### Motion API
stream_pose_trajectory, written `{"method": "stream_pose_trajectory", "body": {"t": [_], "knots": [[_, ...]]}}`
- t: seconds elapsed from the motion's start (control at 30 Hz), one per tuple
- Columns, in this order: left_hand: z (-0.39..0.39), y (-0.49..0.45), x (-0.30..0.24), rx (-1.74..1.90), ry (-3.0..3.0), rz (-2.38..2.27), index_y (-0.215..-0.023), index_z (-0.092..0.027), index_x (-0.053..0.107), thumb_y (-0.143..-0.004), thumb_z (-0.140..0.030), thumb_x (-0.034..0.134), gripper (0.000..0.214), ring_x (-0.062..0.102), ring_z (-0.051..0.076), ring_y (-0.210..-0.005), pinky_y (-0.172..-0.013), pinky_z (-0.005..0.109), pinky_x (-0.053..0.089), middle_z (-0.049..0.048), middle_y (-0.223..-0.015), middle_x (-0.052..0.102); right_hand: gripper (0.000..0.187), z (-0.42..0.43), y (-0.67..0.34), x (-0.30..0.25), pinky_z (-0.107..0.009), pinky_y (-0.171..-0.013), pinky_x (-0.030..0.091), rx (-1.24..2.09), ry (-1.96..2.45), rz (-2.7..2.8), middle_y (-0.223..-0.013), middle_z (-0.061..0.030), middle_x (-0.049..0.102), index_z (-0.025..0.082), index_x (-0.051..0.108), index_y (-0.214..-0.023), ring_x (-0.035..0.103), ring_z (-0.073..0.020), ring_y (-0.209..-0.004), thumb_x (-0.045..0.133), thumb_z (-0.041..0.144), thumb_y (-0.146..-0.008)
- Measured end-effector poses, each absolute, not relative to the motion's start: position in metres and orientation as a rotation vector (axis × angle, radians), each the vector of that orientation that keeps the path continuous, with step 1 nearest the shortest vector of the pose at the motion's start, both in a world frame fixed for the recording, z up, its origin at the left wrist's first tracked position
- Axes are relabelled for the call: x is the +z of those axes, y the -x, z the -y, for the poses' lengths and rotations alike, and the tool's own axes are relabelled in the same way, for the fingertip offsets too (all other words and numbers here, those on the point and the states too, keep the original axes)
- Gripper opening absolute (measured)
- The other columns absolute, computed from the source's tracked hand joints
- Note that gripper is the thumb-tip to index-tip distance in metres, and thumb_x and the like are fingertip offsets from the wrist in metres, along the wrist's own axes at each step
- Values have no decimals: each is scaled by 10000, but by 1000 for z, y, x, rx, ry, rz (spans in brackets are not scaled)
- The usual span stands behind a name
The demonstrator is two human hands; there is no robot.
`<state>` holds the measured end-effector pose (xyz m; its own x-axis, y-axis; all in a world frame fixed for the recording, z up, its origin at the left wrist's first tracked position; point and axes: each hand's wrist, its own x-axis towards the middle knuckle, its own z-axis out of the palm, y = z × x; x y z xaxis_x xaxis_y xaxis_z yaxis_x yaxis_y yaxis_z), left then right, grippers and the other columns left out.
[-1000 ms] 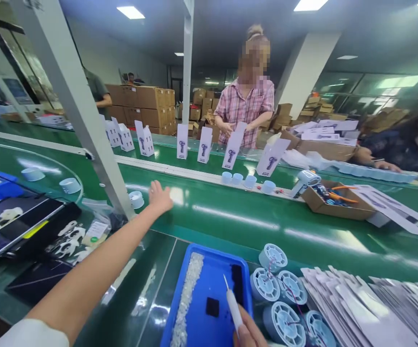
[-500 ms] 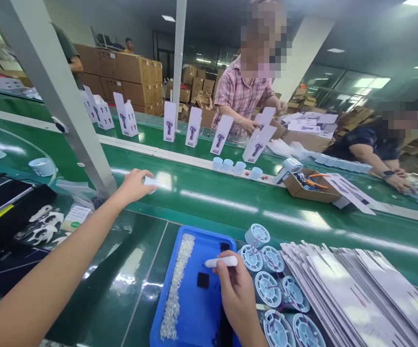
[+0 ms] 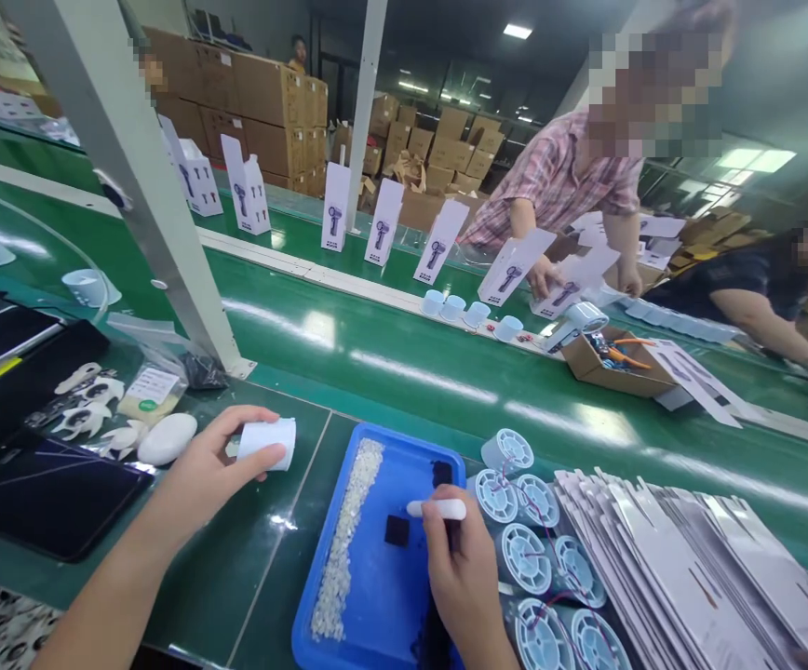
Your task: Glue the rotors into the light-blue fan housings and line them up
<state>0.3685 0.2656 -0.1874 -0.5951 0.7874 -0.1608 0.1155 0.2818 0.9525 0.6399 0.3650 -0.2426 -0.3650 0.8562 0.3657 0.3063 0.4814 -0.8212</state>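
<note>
My left hand is closed around a light blue plastic cup-shaped part, held over the green table left of the blue tray. In my right hand, above the tray's right side, is a white pen-like tool pointing left. Below its tip lies a black square piece on the tray floor. A strip of small whitish pieces runs along the tray's left side, and dark pieces lie along the right. Several light blue round housings with wires stand right of my right hand.
Flat white carton sheets are stacked at right. Beyond the green conveyor stand upright printed boxes, small blue cups and a tool carton. A metal post rises at left. Two co-workers are across the line.
My left hand has come back from the conveyor toward me, bringing the light blue cup-shaped part. My right hand stays over the tray with the pen-like tool. A co-worker opposite has leaned rightward, handling a box.
</note>
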Motion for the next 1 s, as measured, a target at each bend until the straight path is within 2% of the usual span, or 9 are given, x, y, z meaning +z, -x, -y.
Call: {"method": "stream_pose_trajectory", "body": {"t": [0.13,0.23,0.3,0.4,0.47,0.6,0.87,1.0], "knots": [[-260,-374,-188,1498,-723,-1815,-1038,-242,566,-680,-434,817,477,627,203,-738,-549,258,557,36,-931,639,153,-365,-640,-235,-273,-710,495,784,953,1951,-885,-37,644,209,575,-993,628,-174,-782,486,333,-981],[-260,-379,-188,1719,-587,-1784,-974,-268,477,-599,-351,879,556,628,204,-730,-495,259,563,-8,-902,600,150,-357,-648,-236,-255,-695,481,748,1019,1839,-906,-28,614,217,553,-1036,599,-156,-761,470,333,-992],[-259,-382,-189,1807,-507,-1751,-918,-269,435,-555,-310,906,596,627,185,-740,-504,240,569,-25,-952,584,150,-349,-656,-240,-248,-707,474,730,1041,1795,-939,-35,599,218,544,-1056,591,-157,-805,464,329,-995],[-259,-385,-192,1808,-442,-1655,-851,-230,487,-616,-356,885,479,607,132,-809,-605,154,553,-20,-1020,587,152,-339,-666,-246,-257,-727,467,719,1057,1781,-944,-45,587,210,546,-1053,586,-171,-863,467,326,-994],[-260,-387,-192,1788,-409,-1559,-841,-213,541,-653,-388,867,415,601,126,-824,-650,139,546,-7,-991,610,154,-337,-669,-249,-266,-726,466,719,1069,1776,-937,-48,585,206,547,-1047,585,-178,-863,466,326,-994],[-263,-390,-188,1787,-384,-1374,-885,-224,605,-671,-369,862,364,620,167,-843,-690,193,564,14,-925,656,153,-341,-669,-252,-273,-713,467,723,1091,1795,-938,-48,595,206,545,-1046,593,-181,-854,461,324,-994],[-261,-392,-182,1788,-252,-1168,-971,-198,705,-720,-324,817,302,635,219,-969,-777,227,576,60,-1021,683,162,-344,-660,-238,-283,-680,480,708,1080,1889,-888,-37,626,213,576,-1004,613,-186,-782,476,338,-982],[-265,-399,-183,1731,-186,-1079,-947,-213,727,-761,-240,783,196,646,189,-882,-775,247,583,29,-940,686,115,-344,-647,-224,-254,-667,492,807,953,1946,-886,-26,635,223,589,-970,624,-173,-788,497,293,-974]]}}
